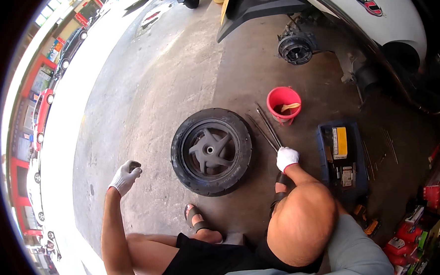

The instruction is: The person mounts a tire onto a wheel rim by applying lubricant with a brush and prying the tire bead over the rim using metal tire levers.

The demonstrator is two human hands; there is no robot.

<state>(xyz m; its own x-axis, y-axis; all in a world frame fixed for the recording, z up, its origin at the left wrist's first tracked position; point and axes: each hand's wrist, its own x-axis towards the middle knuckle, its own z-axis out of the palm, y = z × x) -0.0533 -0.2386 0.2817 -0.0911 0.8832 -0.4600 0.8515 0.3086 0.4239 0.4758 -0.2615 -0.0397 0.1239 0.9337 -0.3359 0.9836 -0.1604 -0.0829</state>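
A scooter wheel with its black tyre (180, 139) and grey star-shaped rim (210, 147) lies flat on the floor in front of me. To its right, my white-gloved right hand (287, 159) is closed round the near ends of long metal tyre levers (268, 127). Their far ends spread apart beside the tyre, pointing away from me. My left hand (124, 178), also in a white glove, hovers left of the wheel, apart from it. Its fingers are curled together, with something dark at the tips that I cannot make out.
A red bucket (283, 97) with a brush (291, 106) in it stands beyond the levers. At right is a blue tray (325, 157) holding boxes. A scooter (392, 9) with an exposed hub (295, 49) stands at upper right. An orange-black power tool (367, 222) lies lower right.
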